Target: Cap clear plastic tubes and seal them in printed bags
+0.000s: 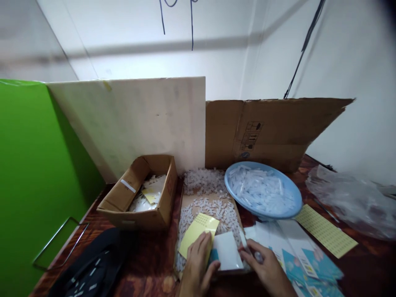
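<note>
My left hand (198, 258) lies over a yellow sheet of small printed labels (198, 231), fingers on top and thumb near the white packet. Beside it is a white, flat packet (229, 249) with a blue patch at its left edge, between my two hands. My right hand (266, 264) is closed around a slim, whitish tube-like piece with a rounded translucent end (259, 258), at the packet's right edge. Its exact kind is unclear. Beneath lies a shallow cardboard tray (188, 201) strewn with many small whitish plastic pieces (206, 180).
A blue basin (297, 196) of clear plastic pieces stands behind right. White and teal printed packets (297, 247), another yellow label sheet (328, 231) and clear plastic bags (349, 198) lie rightward. Leftward are an open cardboard box (168, 198) and a black cloth item (99, 260). Boards stand behind.
</note>
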{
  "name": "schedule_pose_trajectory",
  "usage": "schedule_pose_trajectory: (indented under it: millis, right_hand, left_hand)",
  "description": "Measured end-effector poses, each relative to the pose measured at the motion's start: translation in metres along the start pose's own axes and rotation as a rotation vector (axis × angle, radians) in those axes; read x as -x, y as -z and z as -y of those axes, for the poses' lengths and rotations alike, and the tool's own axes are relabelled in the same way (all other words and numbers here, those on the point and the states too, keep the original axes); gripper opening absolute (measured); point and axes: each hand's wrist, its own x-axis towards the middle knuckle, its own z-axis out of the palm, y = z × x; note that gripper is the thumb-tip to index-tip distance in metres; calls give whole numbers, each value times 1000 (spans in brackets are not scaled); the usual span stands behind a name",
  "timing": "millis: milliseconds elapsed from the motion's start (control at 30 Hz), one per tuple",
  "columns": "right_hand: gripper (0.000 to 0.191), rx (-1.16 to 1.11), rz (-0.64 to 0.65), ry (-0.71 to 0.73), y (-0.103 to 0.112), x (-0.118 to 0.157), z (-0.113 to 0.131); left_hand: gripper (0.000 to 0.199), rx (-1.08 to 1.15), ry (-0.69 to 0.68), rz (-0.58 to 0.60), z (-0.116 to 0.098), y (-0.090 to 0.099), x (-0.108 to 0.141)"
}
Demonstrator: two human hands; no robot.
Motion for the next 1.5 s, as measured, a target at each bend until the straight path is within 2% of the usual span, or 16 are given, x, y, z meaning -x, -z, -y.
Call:
schedule_pose_trajectory:
  millis: [67, 167, 267, 400, 533, 600, 733, 800, 933, 1000, 1100, 1233, 1300, 1400, 1433, 1500]
  right_hand:
    - [38, -43, 86, 2, 16, 8, 10]
    - [36, -69, 59, 38, 34, 20, 18]
    - [42, -69, 83, 55, 39, 24, 15]
    - [69, -377, -96, 12, 26, 14, 3]
    - [42, -539, -282, 45, 11, -2, -7]
    - [36, -578, -347, 91, 7, -7, -8]
    - [39, -787, -299, 9, -6, -13, 0]
    - [42, -803, -271, -7, -15, -16, 3]
    - [36, -621, -276, 82, -27, -20, -1]
    - [27, -465, -224, 85, -28, -20, -5]
    - [21, -271, -36, 102, -28, -16, -7]
    - [42, -223, 289, 65, -29, -8, -8]
    - [50, -184, 362, 48, -23, -8, -8]
    - [44, -6, 304, 142, 6, -27, -2]
    - [40, 99, 236, 181, 21, -40, 1]
    - [37, 425, 20, 212, 53, -76, 6]
  left_hand:
    - [67, 88, 8, 57, -1, 10, -3]
    - [55, 324, 44, 224, -9, 22, -7]
    - [50, 535, 202, 344, -16, 21, -6]
    - [53, 682, 371, 321, -15, 2, -5]
    - [62, 820, 417, 287, -5, -11, -8]
    - [61, 835, 464, 277, 1, -12, -8]
    - [61, 895, 603, 244, 9, -9, -3]
    - [62, 907, 654, 212, 10, -7, -2]
    - [64, 850, 668, 201, 13, -3, -3]
    - [64, 824, 666, 194, 15, -1, -4]
    - [66, 789, 650, 183, 20, 1, -5]
    - [66, 730, 623, 207, 24, 4, -7]
    - [67, 714, 617, 214, 23, 7, -7]
    - [69, 617, 603, 208, 18, 15, 1]
    - [68, 556, 594, 224, 16, 18, 5]
    - [60, 410, 528, 260, 12, 27, 14]
